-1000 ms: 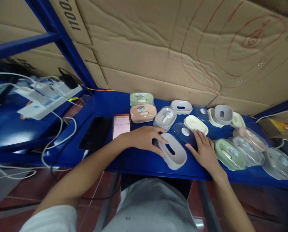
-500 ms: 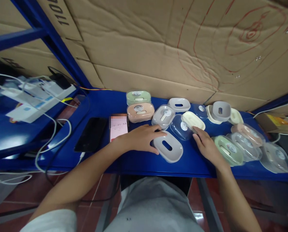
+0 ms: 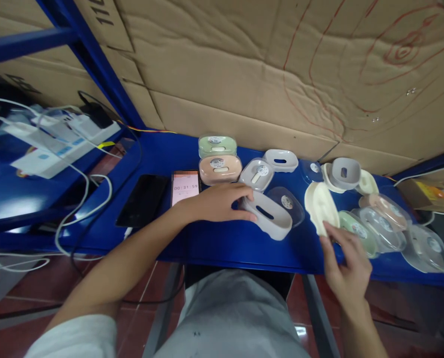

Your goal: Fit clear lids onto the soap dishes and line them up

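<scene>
We see the left hand [image 3: 218, 203] at frame centre, fingers closed on the near-left end of a grey soap dish tray [image 3: 268, 215], which sits tilted on the blue shelf [image 3: 222, 243]. The right hand [image 3: 346, 263], lower right of the frame, pinches a cream soap dish tray [image 3: 320, 206] by its lower edge; that tray stands lifted and tipped on edge, clear of the shelf surface.

Just behind the grey tray lies a clear lid [image 3: 289, 203] with a round sticker, touching it or nearly so; we cannot tell which. Further back, centre: a green lidded soap box [image 3: 217, 145] and, just in front of it, a pink lidded soap box [image 3: 220, 169]. Right of these, a clear-lidded grey box [image 3: 257, 174] and an open grey tray [image 3: 280, 160].

Left of the left hand: a phone with a lit timer screen [image 3: 185, 186], and beside it a dark phone [image 3: 143, 200] with a white cable.

Right side of the frame: a cluster of further trays and clear lids, overlapping. Corrugated cardboard [image 3: 266, 74] with red scribbles fills the upper frame.
</scene>
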A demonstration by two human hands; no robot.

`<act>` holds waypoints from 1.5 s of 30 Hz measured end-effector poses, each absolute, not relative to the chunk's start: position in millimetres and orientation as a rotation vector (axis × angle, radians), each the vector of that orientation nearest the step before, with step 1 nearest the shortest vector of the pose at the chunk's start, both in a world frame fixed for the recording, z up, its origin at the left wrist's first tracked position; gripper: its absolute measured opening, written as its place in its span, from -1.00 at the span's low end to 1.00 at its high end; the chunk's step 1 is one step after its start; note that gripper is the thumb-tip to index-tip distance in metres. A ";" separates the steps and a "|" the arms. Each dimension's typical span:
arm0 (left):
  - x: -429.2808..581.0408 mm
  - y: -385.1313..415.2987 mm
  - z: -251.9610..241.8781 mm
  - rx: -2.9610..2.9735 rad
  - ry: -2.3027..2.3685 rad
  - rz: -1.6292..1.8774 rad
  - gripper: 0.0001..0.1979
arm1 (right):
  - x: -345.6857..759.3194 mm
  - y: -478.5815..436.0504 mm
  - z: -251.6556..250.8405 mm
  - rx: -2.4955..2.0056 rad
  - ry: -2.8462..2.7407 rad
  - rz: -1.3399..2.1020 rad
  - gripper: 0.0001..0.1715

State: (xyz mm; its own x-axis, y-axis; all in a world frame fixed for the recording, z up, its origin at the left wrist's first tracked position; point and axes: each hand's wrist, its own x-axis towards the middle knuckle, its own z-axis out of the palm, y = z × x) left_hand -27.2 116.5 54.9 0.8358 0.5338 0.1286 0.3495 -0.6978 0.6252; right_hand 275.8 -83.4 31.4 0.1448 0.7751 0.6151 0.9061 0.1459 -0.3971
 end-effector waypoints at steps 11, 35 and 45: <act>-43.5 86.9 76.0 2.687 1.282 0.754 -0.52 | 209.4 -94.5 -3.4 -1.387 -2.273 0.146 -0.37; -24.2 -15.9 -51.4 2.380 1.291 1.066 -0.57 | 244.8 -59.3 -15.4 -1.316 -2.452 -0.046 -0.27; -20.3 -13.8 -44.5 2.274 1.358 0.963 -0.63 | 283.2 33.0 40.7 -1.593 -2.250 -0.044 -0.53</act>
State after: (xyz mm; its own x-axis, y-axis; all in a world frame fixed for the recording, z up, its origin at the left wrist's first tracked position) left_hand -20.3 -13.8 -44.5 0.3202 0.8661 0.3839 0.6493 -0.4957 0.5768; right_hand 283.2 33.0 40.7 -0.2841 0.9025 0.3238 0.9145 0.3565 -0.1913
